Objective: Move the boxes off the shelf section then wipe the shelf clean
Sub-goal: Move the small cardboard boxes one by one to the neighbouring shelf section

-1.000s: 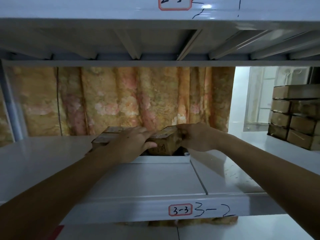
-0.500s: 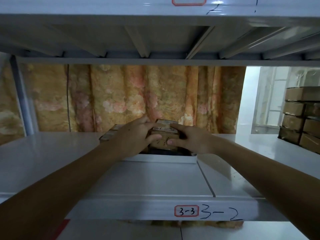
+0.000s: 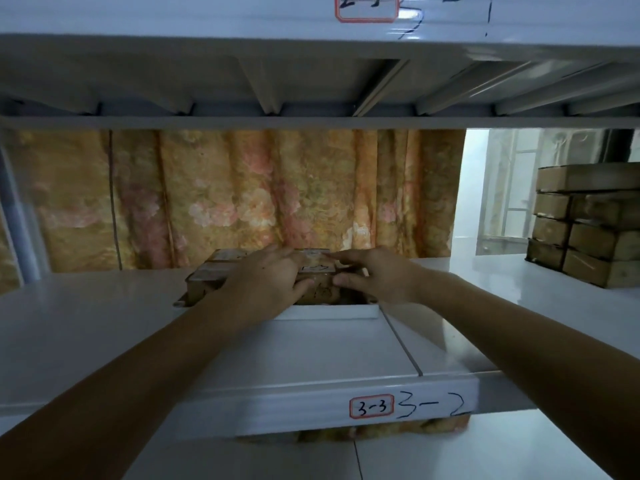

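Both clamped on the boxes [image 3: 242, 271] at the shelf [image 3: 311, 344] rear: left hand [image 3: 273, 275] over the top, right hand [image 3: 370, 271] at the near right corner. Clearing unfinished; wiping not begun, no cloth visible.

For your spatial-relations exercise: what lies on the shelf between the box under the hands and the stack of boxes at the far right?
In the head view, only bare white shelf separates the box from the stack of boxes.
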`<state>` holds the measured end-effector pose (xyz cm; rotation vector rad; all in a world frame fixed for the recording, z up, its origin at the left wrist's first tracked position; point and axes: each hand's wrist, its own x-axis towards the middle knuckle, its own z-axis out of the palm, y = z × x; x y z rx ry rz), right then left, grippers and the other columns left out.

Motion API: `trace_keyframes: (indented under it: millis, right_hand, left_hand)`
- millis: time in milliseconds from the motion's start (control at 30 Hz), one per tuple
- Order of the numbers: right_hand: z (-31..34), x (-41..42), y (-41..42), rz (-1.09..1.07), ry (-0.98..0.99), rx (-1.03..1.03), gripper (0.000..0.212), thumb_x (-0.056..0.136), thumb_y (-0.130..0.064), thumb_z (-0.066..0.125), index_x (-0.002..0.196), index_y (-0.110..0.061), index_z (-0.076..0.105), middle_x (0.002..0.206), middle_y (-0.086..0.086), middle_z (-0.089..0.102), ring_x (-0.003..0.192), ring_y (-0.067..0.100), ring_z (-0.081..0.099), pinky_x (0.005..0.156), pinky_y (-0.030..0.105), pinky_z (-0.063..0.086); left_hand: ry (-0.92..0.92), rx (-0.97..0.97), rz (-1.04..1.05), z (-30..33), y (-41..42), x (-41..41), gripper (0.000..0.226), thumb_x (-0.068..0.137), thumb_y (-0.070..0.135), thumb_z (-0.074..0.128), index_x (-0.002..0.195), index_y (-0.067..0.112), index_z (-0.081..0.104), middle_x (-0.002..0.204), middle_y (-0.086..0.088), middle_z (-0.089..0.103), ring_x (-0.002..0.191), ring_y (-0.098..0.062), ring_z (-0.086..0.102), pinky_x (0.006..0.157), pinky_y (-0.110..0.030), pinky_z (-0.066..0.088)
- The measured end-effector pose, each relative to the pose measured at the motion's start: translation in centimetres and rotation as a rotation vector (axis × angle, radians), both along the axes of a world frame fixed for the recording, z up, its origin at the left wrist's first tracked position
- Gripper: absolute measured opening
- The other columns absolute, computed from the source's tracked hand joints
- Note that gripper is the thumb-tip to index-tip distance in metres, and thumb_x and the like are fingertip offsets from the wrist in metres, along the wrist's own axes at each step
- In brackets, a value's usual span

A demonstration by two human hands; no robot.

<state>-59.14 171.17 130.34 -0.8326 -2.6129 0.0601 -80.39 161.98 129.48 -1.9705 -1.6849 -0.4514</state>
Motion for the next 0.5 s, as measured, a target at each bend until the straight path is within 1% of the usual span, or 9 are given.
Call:
trace_keyframes:
  millis: [33, 67, 100, 167, 267, 333, 400, 433, 500]
  right_hand:
    - [0.3, 1.2, -0.2, -0.012, 0.017, 0.002, 0.059, 0.095, -0.054, 0.051, 0.147, -0.027, 0.042, 0.126, 0.002, 0.066, 0.106, 0.015, 0.063, 0.092, 0.033, 0.05]
    - [0.5, 2.5, -0.4, -0.03, 0.025, 0.012, 0.056, 0.096, -0.05, 0.052, 0.146, -0.026, 0.043, 0.133, -0.001, 0.062, 0.116, 0.014, 0.059, 0.099, 0.032, 0.047]
    - [0.8, 4.0, -0.7, -0.045, 0.025, 0.034, 0.054, 0.096, -0.045, 0.053, 0.145, -0.024, 0.045, 0.138, -0.005, 0.057, 0.122, 0.01, 0.054, 0.103, 0.029, 0.043]
    - [1.2, 7.3, -1.5, -0.091, 0.015, 0.089, 0.05, 0.095, -0.035, 0.056, 0.143, -0.023, 0.049, 0.139, -0.007, 0.056, 0.123, 0.01, 0.052, 0.103, 0.026, 0.041]
    - [1.4, 12.7, -2.7, -0.222, -0.017, 0.114, 0.051, 0.094, -0.028, 0.056, 0.144, -0.021, 0.048, 0.139, -0.001, 0.058, 0.122, 0.02, 0.054, 0.099, 0.026, 0.041]
    - [1.2, 16.6, -3.4, -0.296, -0.073, 0.128, 0.052, 0.097, -0.03, 0.051, 0.148, -0.021, 0.043, 0.146, -0.001, 0.051, 0.129, 0.02, 0.049, 0.102, 0.023, 0.034]
    - [0.8, 20.9, -4.0, -0.365, -0.11, 0.143, 0.052, 0.1, -0.034, 0.048, 0.15, -0.022, 0.039, 0.152, -0.003, 0.044, 0.134, 0.017, 0.045, 0.1, 0.019, 0.029]
    - [0.7, 23.1, -4.4, -0.403, -0.116, 0.139, 0.051, 0.101, -0.035, 0.046, 0.15, -0.022, 0.039, 0.152, -0.003, 0.043, 0.134, 0.017, 0.044, 0.101, 0.02, 0.029]
    - [0.4, 27.8, -5.0, -0.468, -0.111, 0.111, 0.051, 0.1, -0.037, 0.045, 0.149, -0.023, 0.039, 0.149, -0.001, 0.048, 0.13, 0.019, 0.048, 0.106, 0.028, 0.035]
  left_hand:
    - [0.008, 0.002, -0.042, 0.3, 0.2, 0.9, 0.05, 0.097, 0.052, 0.044, 0.135, 0.021, 0.053, 0.128, 0.0, 0.058, 0.116, -0.02, 0.049, 0.095, -0.034, 0.041]
    - [0.004, -0.001, -0.088, 0.7, 0.5, 2.1, 0.052, 0.098, 0.053, 0.043, 0.138, 0.021, 0.05, 0.133, 0.001, 0.056, 0.12, -0.019, 0.048, 0.097, -0.033, 0.041]
    - [-0.014, -0.012, -0.132, 1.1, 0.9, 3.6, 0.054, 0.098, 0.053, 0.042, 0.141, 0.021, 0.047, 0.137, 0.001, 0.053, 0.123, -0.019, 0.046, 0.099, -0.034, 0.041]
    - [-0.063, -0.038, -0.225, 1.5, 1.8, 6.7, 0.051, 0.099, 0.052, 0.042, 0.14, 0.021, 0.048, 0.137, 0.001, 0.053, 0.123, -0.019, 0.047, 0.098, -0.038, 0.043]
    - [-0.118, -0.03, -0.35, 1.7, 2.8, 11.9, 0.043, 0.1, 0.048, 0.039, 0.131, 0.021, 0.053, 0.128, 0.002, 0.056, 0.118, -0.02, 0.049, 0.095, -0.038, 0.043]
    - [-0.135, -0.029, -0.417, 1.6, 3.2, 15.8, 0.042, 0.101, 0.045, 0.039, 0.134, 0.023, 0.051, 0.133, 0.003, 0.055, 0.122, -0.018, 0.047, 0.098, -0.034, 0.041]
    - [-0.126, -0.067, -0.467, 1.5, 3.3, 19.8, 0.044, 0.101, 0.045, 0.038, 0.138, 0.024, 0.049, 0.138, 0.005, 0.052, 0.124, -0.016, 0.046, 0.099, -0.034, 0.04]
    - [-0.114, -0.087, -0.48, 1.4, 3.4, 21.8, 0.046, 0.101, 0.047, 0.037, 0.14, 0.025, 0.047, 0.141, 0.004, 0.05, 0.126, -0.016, 0.046, 0.101, -0.035, 0.04]
    - [-0.073, -0.101, -0.49, 1.5, 3.6, 25.8, 0.048, 0.101, 0.049, 0.036, 0.143, 0.025, 0.044, 0.145, 0.004, 0.047, 0.13, -0.017, 0.044, 0.104, -0.039, 0.04]
